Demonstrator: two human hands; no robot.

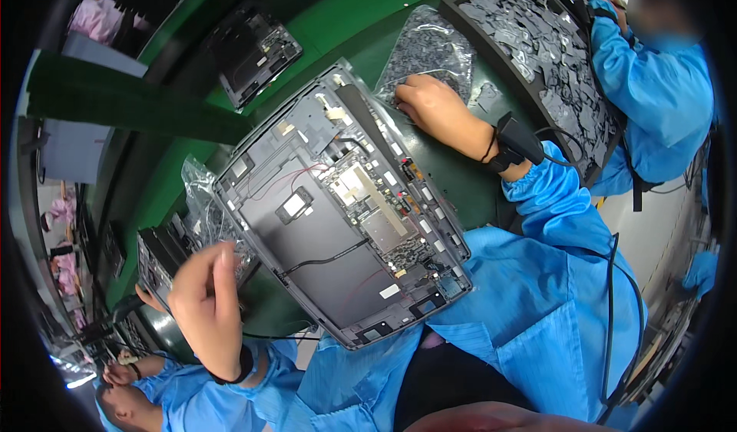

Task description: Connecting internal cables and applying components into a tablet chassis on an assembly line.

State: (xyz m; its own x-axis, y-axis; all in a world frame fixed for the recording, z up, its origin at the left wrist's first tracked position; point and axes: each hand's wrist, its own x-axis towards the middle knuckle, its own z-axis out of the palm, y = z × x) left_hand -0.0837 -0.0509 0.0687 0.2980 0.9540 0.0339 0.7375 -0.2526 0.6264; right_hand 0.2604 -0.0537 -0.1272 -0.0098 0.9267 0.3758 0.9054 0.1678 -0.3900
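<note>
An opened device casing (292,232), dark grey with a bare circuit board (376,209) and thin wires inside, lies tilted in front of me on the green bench. My left hand (206,309) is raised beside its left edge, fingers curled and thumb up. Whether it holds something small is hidden. Beyond the casing's far right corner, my right hand (439,110) reaches to a clear plastic bag (430,48) full of small dark parts. Its fingers are bent together at the bag's near edge; their tips are partly hidden, so what they pinch cannot be made out.
A black tray (530,48) heaped with dark flat pieces stands at the right, near a co-worker in blue (652,87). Another opened casing (253,56) lies at the back. More plastic wrap (203,194) sits at left. Another co-worker (153,386) is at lower left.
</note>
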